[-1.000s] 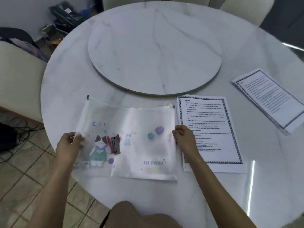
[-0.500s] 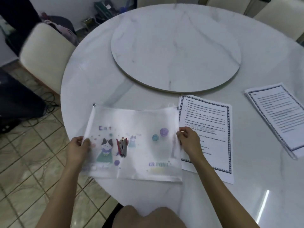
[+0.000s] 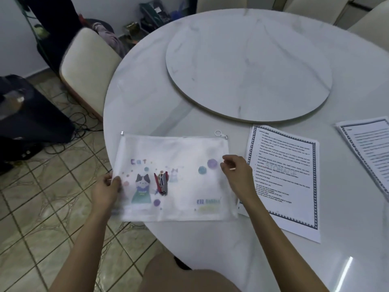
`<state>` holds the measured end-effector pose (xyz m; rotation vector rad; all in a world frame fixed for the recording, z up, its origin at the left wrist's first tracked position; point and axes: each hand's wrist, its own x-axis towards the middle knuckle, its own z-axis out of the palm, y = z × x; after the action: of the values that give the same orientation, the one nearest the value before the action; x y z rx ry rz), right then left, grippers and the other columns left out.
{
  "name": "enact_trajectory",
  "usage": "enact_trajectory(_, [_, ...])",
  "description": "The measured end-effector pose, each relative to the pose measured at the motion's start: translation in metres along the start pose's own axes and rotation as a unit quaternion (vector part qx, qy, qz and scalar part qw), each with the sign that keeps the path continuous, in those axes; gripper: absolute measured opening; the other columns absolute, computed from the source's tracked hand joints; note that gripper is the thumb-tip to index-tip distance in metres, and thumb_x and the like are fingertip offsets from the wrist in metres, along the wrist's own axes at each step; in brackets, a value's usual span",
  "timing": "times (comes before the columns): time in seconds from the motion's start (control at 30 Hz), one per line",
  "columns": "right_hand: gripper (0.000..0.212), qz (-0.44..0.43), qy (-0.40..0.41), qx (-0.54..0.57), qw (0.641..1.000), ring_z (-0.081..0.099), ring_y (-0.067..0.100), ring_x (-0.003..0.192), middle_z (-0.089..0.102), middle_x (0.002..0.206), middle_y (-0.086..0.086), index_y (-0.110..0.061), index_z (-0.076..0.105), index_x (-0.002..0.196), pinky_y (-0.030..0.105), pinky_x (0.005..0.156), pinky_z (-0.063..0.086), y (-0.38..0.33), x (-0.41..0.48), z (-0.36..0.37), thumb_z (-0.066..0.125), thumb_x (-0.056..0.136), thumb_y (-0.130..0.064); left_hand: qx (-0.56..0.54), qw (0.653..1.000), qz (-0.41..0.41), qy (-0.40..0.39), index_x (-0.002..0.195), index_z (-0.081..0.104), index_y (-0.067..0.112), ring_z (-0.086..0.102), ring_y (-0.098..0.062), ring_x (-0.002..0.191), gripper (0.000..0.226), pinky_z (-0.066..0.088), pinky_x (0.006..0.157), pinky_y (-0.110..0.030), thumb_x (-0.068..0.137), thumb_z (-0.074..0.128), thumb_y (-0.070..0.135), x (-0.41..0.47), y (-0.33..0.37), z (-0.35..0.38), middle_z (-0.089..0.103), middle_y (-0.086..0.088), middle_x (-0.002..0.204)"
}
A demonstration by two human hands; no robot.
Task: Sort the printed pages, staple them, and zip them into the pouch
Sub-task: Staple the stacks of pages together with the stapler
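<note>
A translucent white zip pouch (image 3: pixel 179 152) with cat drawings lies flat at the near edge of the marble table (image 3: pixel 143 98), its left part hanging over the rim. A red and silver stapler (image 3: pixel 162 183) shows through it, inside. The ring zipper pull (image 3: pixel 219 134) sits at the top right corner. My left hand (image 3: pixel 105 190) pinches the pouch's left edge. My right hand (image 3: pixel 237 175) hovers at the pouch's right edge with fingers curled; I cannot tell whether it grips. A printed page stack (image 3: pixel 284 161) with a patterned border lies just right of the pouch.
A second bordered page stack (image 3: pixel 370 148) lies at the far right. A round marble turntable (image 3: pixel 248 66) fills the table's middle. A cream chair (image 3: pixel 86 66) stands to the left, with dark bags and cables (image 3: pixel 27 114) on the tiled floor.
The view has swung left and the pouch now lies flatter. My right hand's fingers have lifted and loosened at the pouch's right edge. My left hand keeps its pinch.
</note>
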<state>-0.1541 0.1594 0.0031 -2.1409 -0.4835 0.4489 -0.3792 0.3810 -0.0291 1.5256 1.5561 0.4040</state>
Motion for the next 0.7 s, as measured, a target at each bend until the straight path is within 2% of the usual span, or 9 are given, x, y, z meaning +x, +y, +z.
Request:
enact_trajectory(0.13, [0.024, -0.025, -0.053, 0.014, 0.998, 0.053, 0.004, 0.076, 0.061, 0.105, 0.011, -0.005, 0.062, 0.111, -0.003, 0.068, 0.034, -0.021, -0.009, 0.034, 0.059, 0.089, -0.012, -0.013, 1.000, -0.002, -0.020, 0.118, 0.054, 0.000, 0.057, -0.028, 0.081, 0.031, 0.046, 0.071, -0.041, 0.091, 0.053, 0.017, -0.005, -0.004, 0.000, 0.064, -0.020, 0.100])
enact_trajectory(0.2, [0.027, -0.019, -0.098, 0.001, 0.995, 0.052, 0.008, 0.076, 0.060, 0.103, 0.009, -0.005, 0.060, 0.113, 0.003, 0.068, 0.036, -0.031, -0.016, 0.055, 0.060, 0.088, -0.016, -0.018, 0.999, 0.005, -0.026, 0.117, 0.053, 0.001, 0.058, -0.028, 0.081, 0.029, 0.048, 0.073, -0.042, 0.092, 0.052, 0.016, -0.009, -0.006, 0.001, 0.064, -0.017, 0.099])
enact_trajectory(0.27, [0.034, -0.018, -0.137, -0.033, 0.990, 0.052, 0.011, 0.083, 0.059, 0.107, 0.008, -0.006, 0.057, 0.116, 0.014, 0.074, 0.037, -0.039, -0.024, 0.074, 0.061, 0.087, -0.023, -0.025, 0.999, 0.013, -0.031, 0.117, 0.051, 0.003, 0.057, -0.028, 0.081, 0.026, 0.048, 0.073, -0.040, 0.093, 0.051, 0.013, -0.014, -0.006, 0.003, 0.061, -0.015, 0.097])
enact_trajectory(0.33, [0.039, -0.023, -0.156, -0.071, 0.985, 0.051, 0.013, 0.088, 0.055, 0.107, 0.007, -0.006, 0.056, 0.115, 0.020, 0.076, 0.036, -0.043, -0.032, 0.090, 0.063, 0.086, -0.031, -0.032, 0.999, 0.019, -0.034, 0.119, 0.051, 0.003, 0.058, -0.028, 0.082, 0.028, 0.049, 0.073, -0.039, 0.093, 0.051, 0.012, -0.015, -0.007, 0.004, 0.061, -0.015, 0.100])
enact_trajectory(0.43, [0.043, -0.030, -0.165, -0.124, 0.978, 0.052, 0.020, 0.095, 0.049, 0.102, 0.005, -0.005, 0.054, 0.109, 0.023, 0.072, 0.033, -0.046, -0.044, 0.107, 0.065, 0.082, -0.037, -0.038, 0.998, 0.023, -0.035, 0.120, 0.052, 0.001, 0.058, -0.027, 0.083, 0.030, 0.049, 0.072, -0.037, 0.092, 0.051, 0.013, -0.013, -0.009, 0.003, 0.062, -0.018, 0.106])
enact_trajectory(0.57, [0.050, -0.046, -0.156, -0.179, 0.970, 0.050, 0.023, 0.107, 0.047, 0.116, 0.008, -0.006, 0.047, 0.118, 0.027, 0.081, 0.039, -0.047, -0.052, 0.119, 0.063, 0.083, -0.037, -0.030, 0.998, 0.031, -0.038, 0.117, 0.052, 0.000, 0.056, -0.025, 0.080, 0.028, 0.044, 0.058, -0.028, 0.093, 0.051, 0.013, -0.012, -0.012, 0.004, 0.062, -0.018, 0.107])
enact_trajectory(0.63, [0.043, -0.061, -0.142, -0.190, 0.970, 0.047, 0.023, 0.109, 0.046, 0.117, 0.008, -0.005, 0.046, 0.118, 0.027, 0.083, 0.038, -0.049, -0.051, 0.123, 0.059, 0.086, -0.032, -0.025, 0.998, 0.035, -0.041, 0.117, 0.051, 0.002, 0.056, -0.025, 0.080, 0.027, 0.042, 0.057, -0.027, 0.093, 0.051, 0.014, -0.012, -0.011, 0.003, 0.061, -0.016, 0.107])
enact_trajectory(0.7, [0.032, -0.091, -0.132, -0.208, 0.965, 0.044, 0.023, 0.110, 0.046, 0.117, 0.009, -0.005, 0.047, 0.116, 0.025, 0.079, 0.036, -0.050, -0.050, 0.125, 0.052, 0.091, -0.022, -0.023, 0.998, 0.041, -0.045, 0.117, 0.052, 0.003, 0.057, -0.027, 0.082, 0.028, 0.045, 0.064, -0.031, 0.093, 0.052, 0.015, -0.010, -0.010, 0.001, 0.062, -0.017, 0.108])
